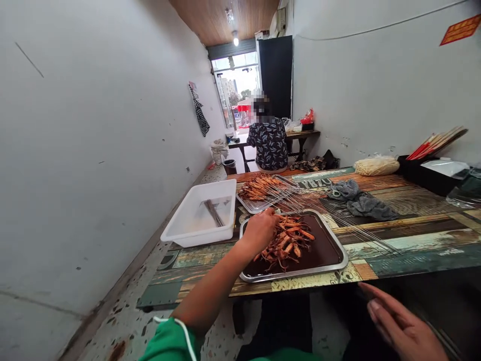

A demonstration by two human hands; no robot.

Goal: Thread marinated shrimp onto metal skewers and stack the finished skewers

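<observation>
Grip of right hand (408,326): open, fingers extended, at 4 o'clock from near metal tray (295,273), in front of tabletop (421,250). Tray contains dark liquid (326,245) and a heap of reddish-brown strips (291,243). Left hand (261,228) at the heap, tray's 10 o'clock; fingertips hidden, closure cannot be told. White tub (203,238) holding thin rods (214,213): between 9 and 10. Grey cloths (370,206): 2 o'clock. Second tray (257,206), piled with similar strips: 11 o'clock. Seated person (271,145): beyond, near 12.

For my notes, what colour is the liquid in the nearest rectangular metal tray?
Dark reddish brown liquid, best seen in the head view.
</observation>
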